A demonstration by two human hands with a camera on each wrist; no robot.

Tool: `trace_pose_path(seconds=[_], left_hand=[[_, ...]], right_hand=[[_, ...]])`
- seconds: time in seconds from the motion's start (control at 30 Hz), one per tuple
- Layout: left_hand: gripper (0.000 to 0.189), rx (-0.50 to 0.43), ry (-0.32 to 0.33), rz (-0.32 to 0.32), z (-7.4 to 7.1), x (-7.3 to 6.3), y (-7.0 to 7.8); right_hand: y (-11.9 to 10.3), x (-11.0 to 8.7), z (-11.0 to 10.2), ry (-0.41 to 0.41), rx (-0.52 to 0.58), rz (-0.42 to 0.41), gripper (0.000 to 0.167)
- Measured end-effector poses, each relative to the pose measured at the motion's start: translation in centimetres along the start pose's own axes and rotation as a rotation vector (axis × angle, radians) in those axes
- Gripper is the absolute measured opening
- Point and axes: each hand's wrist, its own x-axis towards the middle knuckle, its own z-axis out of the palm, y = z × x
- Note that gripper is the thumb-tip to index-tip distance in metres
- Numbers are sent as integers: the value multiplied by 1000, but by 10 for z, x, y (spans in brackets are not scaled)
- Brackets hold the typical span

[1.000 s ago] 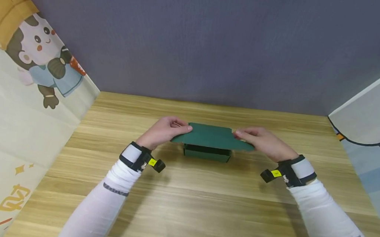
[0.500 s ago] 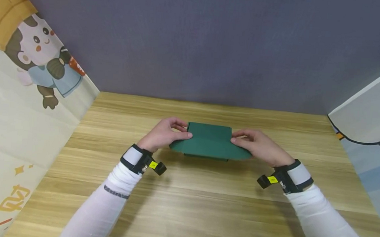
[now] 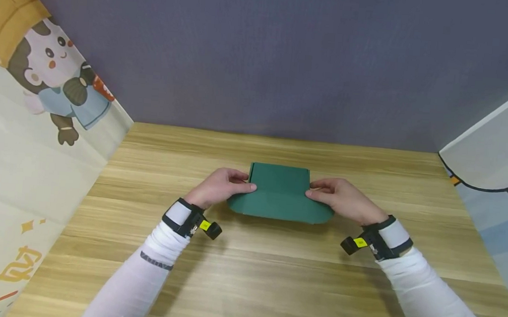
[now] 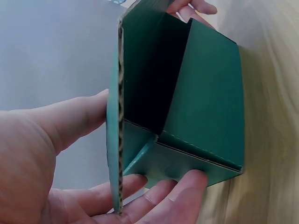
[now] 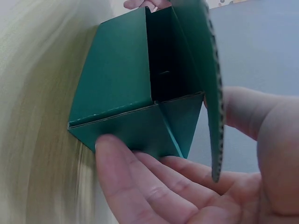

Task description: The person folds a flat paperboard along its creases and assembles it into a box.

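A small green cardboard box point(image 3: 280, 178) stands on the wooden table, its lid flap point(image 3: 280, 205) flaring wider than the box and hanging over the near side. My left hand point(image 3: 221, 187) holds the left side, thumb on top of the lid and fingers under it against the side wall. On the right, my right hand point(image 3: 345, 199) holds the box the same way. A dark gap shows between the lid and the front wall point(image 4: 205, 93) in the left wrist view. The right wrist view shows the corrugated lid edge point(image 5: 216, 93) standing off the front wall too.
The wooden table point(image 3: 262, 278) reaches to a grey-blue panel point(image 3: 288, 61) at the back. Printed cartoon panels border it on the left point(image 3: 58, 83) and right point(image 3: 495, 162).
The lid has swung down toward me, hiding the front wall and the opening from the head view. Both hands have moved slightly nearer with it.
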Motion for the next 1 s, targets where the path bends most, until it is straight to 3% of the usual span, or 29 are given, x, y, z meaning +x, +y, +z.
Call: trace_pose_path(seconds=[0.47,1.0], left_hand=[[63,53,49,27,10,0,-10],[57,42,106,48,18,-1,-15]], right_hand=[[2,1,14,65,45,10,66],[9,1,26,170,-5,54,64]])
